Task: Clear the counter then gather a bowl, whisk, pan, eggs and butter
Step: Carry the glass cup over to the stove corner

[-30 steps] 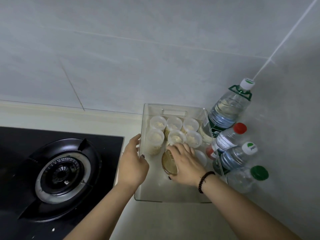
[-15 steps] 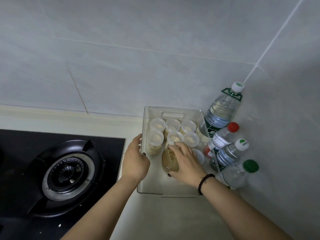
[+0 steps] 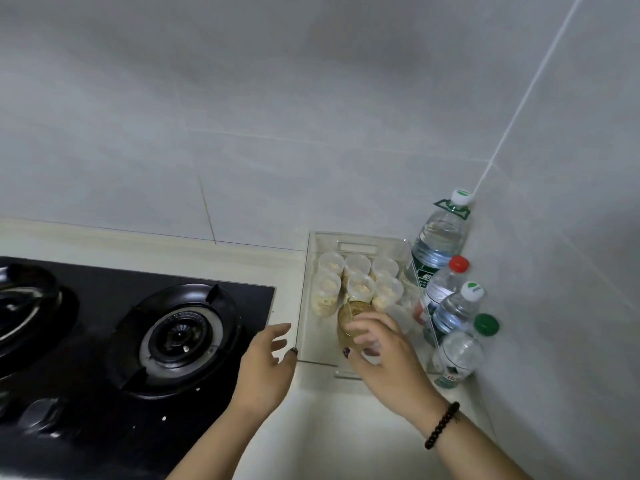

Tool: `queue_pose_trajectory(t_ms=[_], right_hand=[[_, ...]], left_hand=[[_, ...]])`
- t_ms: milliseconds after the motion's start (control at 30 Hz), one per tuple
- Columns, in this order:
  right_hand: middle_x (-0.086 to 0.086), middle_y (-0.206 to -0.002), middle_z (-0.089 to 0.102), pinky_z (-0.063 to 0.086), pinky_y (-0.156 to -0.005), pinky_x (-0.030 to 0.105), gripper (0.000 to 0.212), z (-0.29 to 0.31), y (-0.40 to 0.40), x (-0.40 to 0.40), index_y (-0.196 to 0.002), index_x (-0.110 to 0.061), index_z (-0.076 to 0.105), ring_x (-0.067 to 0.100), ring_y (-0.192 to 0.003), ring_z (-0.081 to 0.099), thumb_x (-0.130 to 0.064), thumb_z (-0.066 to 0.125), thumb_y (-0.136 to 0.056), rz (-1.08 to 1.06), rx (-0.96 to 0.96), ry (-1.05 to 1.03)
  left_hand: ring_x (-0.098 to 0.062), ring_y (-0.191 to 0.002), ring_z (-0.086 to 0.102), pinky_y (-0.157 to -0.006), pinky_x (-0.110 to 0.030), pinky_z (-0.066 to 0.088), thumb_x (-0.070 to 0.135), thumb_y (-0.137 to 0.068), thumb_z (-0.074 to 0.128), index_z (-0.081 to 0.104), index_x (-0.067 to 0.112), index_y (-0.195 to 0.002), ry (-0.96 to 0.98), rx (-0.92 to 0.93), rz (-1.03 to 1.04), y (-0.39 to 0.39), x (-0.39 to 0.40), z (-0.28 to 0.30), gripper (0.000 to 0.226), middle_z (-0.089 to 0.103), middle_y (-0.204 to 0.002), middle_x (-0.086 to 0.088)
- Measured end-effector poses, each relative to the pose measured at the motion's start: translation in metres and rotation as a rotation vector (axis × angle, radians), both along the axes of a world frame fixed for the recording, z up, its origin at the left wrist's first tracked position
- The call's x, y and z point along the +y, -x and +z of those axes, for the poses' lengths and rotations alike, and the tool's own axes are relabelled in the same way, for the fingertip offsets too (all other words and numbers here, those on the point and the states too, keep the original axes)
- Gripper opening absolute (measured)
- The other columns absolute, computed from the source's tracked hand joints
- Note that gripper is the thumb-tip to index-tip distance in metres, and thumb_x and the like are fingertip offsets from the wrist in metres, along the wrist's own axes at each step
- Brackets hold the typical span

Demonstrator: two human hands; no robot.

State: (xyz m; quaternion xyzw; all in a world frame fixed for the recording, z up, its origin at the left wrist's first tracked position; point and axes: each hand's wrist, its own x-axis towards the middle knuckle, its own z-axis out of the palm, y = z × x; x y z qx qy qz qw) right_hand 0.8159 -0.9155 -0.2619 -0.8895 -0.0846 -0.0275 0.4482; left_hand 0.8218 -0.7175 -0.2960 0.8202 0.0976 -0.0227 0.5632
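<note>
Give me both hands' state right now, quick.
Left hand: open, fingers relaxed, holding nothing, beside the clear tray.
Right hand: fingers curled round the amber jar in the tray.

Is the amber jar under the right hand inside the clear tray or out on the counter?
Inside. The amber jar sits within the clear tray, just in front of the cups, with the right hand gripping it.

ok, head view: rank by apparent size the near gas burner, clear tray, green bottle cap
1. Clear tray
2. Near gas burner, close behind; it sits nearer the camera than the tray's far end, so this pair is unsure
3. Green bottle cap, clearly the smallest
</note>
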Motion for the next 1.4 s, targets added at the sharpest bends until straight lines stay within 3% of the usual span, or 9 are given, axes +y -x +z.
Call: queue_pose_trajectory(t_ms=[67, 200, 367, 733, 867, 1000, 1233, 1300, 1400], right_hand=[[-0.018, -0.116, 0.052, 0.046, -0.081, 0.009, 0.028, -0.002, 0.005, 0.014, -0.104, -0.025, 0.065, 0.002, -0.097, 0.062, -0.006, 0.067, -0.083, 0.048, -0.025, -0.077], [-0.014, -0.108, 0.061, 0.049, -0.079, 0.013, 0.031, 0.000, 0.008, 0.041, -0.096, -0.028, 0.067, 0.001, -0.094, 0.063, 0.000, 0.065, -0.083, 0.062, -0.008, -0.225], [-0.018, -0.104, 0.060, 0.045, -0.070, 0.009, 0.031, 0.004, 0.014, 0.097, -0.090, -0.030, 0.067, -0.001, -0.089, 0.061, 0.000, 0.061, -0.085, 0.111, 0.105, -0.308], [-0.019, -0.105, 0.058, 0.052, -0.079, 0.017, 0.029, 0.031, 0.085, 0.232, -0.090, -0.031, 0.066, -0.002, -0.088, 0.062, -0.003, 0.060, -0.084, 0.348, 0.163, -0.216], [-0.016, -0.104, 0.058, 0.052, -0.077, 0.018, 0.027, 0.033, 0.120, 0.282, -0.089, -0.028, 0.066, -0.001, -0.083, 0.063, -0.002, 0.061, -0.083, 0.406, 0.174, -0.192], [-0.014, -0.103, 0.058, 0.052, -0.071, 0.019, 0.027, 0.028, 0.154, 0.345, -0.089, -0.025, 0.068, 0.003, -0.078, 0.063, 0.000, 0.063, -0.080, 0.482, 0.169, -0.156], [-0.016, -0.107, 0.056, 0.048, -0.072, 0.013, 0.026, 0.020, 0.219, 0.463, -0.094, -0.027, 0.065, -0.002, -0.082, 0.061, -0.004, 0.059, -0.084, 0.707, 0.211, -0.094], [-0.016, -0.107, 0.056, 0.050, -0.073, 0.014, 0.025, 0.020, 0.233, 0.495, -0.095, -0.028, 0.065, -0.001, -0.083, 0.060, -0.006, 0.060, -0.084, 0.760, 0.215, -0.074], [-0.017, -0.108, 0.056, 0.050, -0.072, 0.012, 0.022, 0.020, 0.258, 0.550, -0.095, -0.030, 0.065, -0.004, -0.085, 0.058, -0.010, 0.061, -0.086, 0.874, 0.228, -0.046]], left_hand=[[0.000, -0.105, 0.059, -0.080, -0.012, 0.046, 0.007, -0.089, 0.060, 0.061, 0.026, -0.117, 0.005, 0.012, 0.045, 0.014, 0.013, 0.000, 0.033, 0.062, -0.118, 0.007], [-0.002, -0.102, 0.063, -0.086, -0.020, 0.050, 0.006, -0.088, 0.061, 0.064, 0.026, -0.109, 0.038, 0.051, 0.149, 0.043, 0.038, 0.008, 0.030, 0.069, -0.106, 0.008], [0.000, -0.094, 0.067, -0.090, -0.024, 0.052, 0.005, -0.089, 0.062, 0.068, 0.027, -0.100, 0.041, 0.025, 0.297, 0.084, 0.085, 0.027, 0.026, 0.072, -0.100, 0.012], [-0.013, -0.089, 0.070, -0.086, -0.032, 0.055, 0.004, -0.089, 0.060, 0.068, 0.027, -0.099, 0.103, -0.043, 0.475, 0.180, 0.197, 0.051, 0.026, 0.073, -0.095, 0.007], [-0.009, -0.090, 0.069, -0.087, -0.032, 0.053, 0.006, -0.090, 0.060, 0.067, 0.028, -0.099, 0.121, -0.030, 0.525, 0.221, 0.250, 0.053, 0.025, 0.073, -0.095, 0.011], [-0.011, -0.090, 0.069, -0.077, -0.031, 0.054, 0.005, -0.090, 0.057, 0.066, 0.028, -0.099, 0.122, -0.005, 0.561, 0.267, 0.306, 0.053, 0.026, 0.073, -0.094, 0.010], [-0.011, -0.089, 0.069, -0.091, -0.037, 0.054, 0.005, -0.088, 0.061, 0.068, 0.027, -0.099, 0.092, 0.036, 0.683, 0.356, 0.399, 0.046, 0.025, 0.074, -0.092, 0.007], [-0.010, -0.091, 0.069, -0.089, -0.032, 0.055, 0.006, -0.090, 0.061, 0.067, 0.026, -0.099, 0.091, 0.034, 0.762, 0.380, 0.425, 0.051, 0.023, 0.074, -0.092, 0.006], [-0.004, -0.091, 0.068, -0.072, -0.010, 0.051, 0.008, -0.092, 0.060, 0.065, 0.028, -0.099, 0.072, 0.010, 0.887, 0.423, 0.462, 0.062, 0.022, 0.073, -0.094, 0.006]])
